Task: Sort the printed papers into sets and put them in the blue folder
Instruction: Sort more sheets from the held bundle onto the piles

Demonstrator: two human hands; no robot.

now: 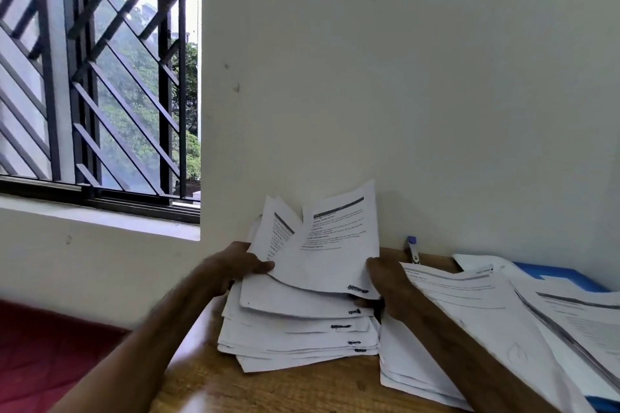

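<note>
The left hand (240, 266) and right hand (385, 282) gripped sheets (328, 245) raised off the pile (295, 332). Sorting, I think; next they needed a matching set.

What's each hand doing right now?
Left hand: grips the left edge of the lifted sheets.
Right hand: pinches their right edge.

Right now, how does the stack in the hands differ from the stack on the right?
The left stack has its top sheets lifted and fanned, held by the left hand and right hand; the right stack lies flat, ungripped. The left stack rests on the table; the right stack partly covers the blue folder. Both are untidy piles of white printed sheets.
</note>
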